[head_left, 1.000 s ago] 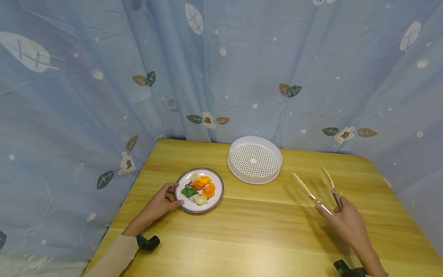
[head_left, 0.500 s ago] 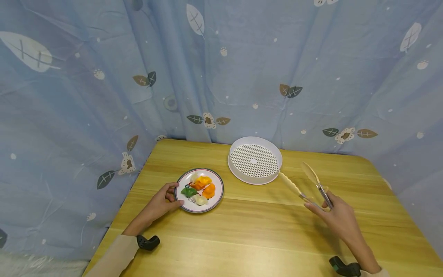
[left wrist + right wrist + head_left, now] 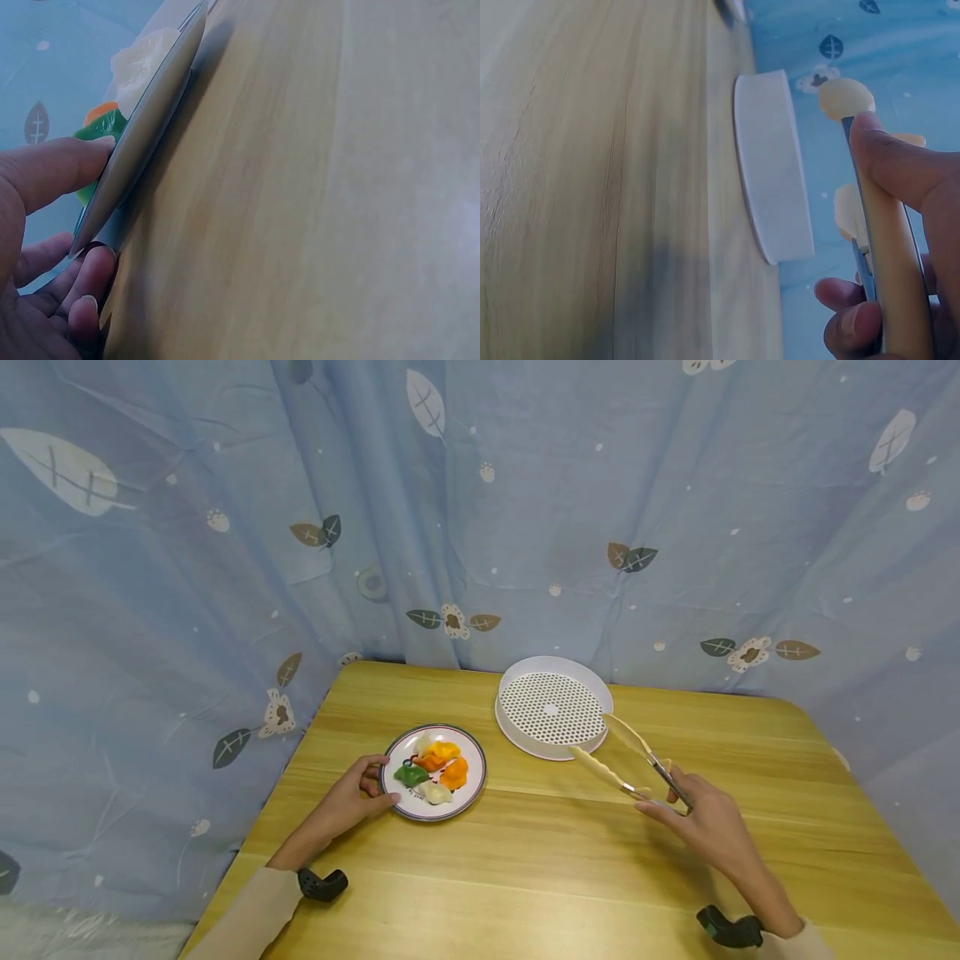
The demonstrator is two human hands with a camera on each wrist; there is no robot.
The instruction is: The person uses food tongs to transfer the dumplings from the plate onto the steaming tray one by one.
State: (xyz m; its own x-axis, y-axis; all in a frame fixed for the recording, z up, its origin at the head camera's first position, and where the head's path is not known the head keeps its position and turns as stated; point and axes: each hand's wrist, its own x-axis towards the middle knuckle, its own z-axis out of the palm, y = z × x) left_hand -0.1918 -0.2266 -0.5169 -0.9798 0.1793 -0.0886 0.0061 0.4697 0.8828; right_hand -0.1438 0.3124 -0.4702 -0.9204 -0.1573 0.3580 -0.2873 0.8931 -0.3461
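Observation:
My left hand (image 3: pixel 355 795) holds the near-left rim of a white plate (image 3: pixel 470 789) with dark rim lines. In the left wrist view the thumb (image 3: pixel 71 166) lies over the rim and the other fingers are at its underside. Several dumplings sit on the plate: a green one (image 3: pixel 411 776), orange ones (image 3: pixel 453 773) and pale ones (image 3: pixel 435 792). My right hand (image 3: pixel 712 827) grips a pair of tongs (image 3: pixel 660 772) with metal handles and cream tips. The tongs' arms are spread with nothing between them, their tips near the right side of a white perforated steamer tray (image 3: pixel 551 747).
The wooden table (image 3: pixel 525 877) carries the plate at left and the tray near its back edge. A blue curtain (image 3: pixel 540 510) with leaf prints hangs behind and beside the table. A black wrist device (image 3: pixel 322 886) is on each arm.
My right hand has moved left with the tongs, whose tips went from the table's right side to beside the tray. The left hand and plate have stayed in place.

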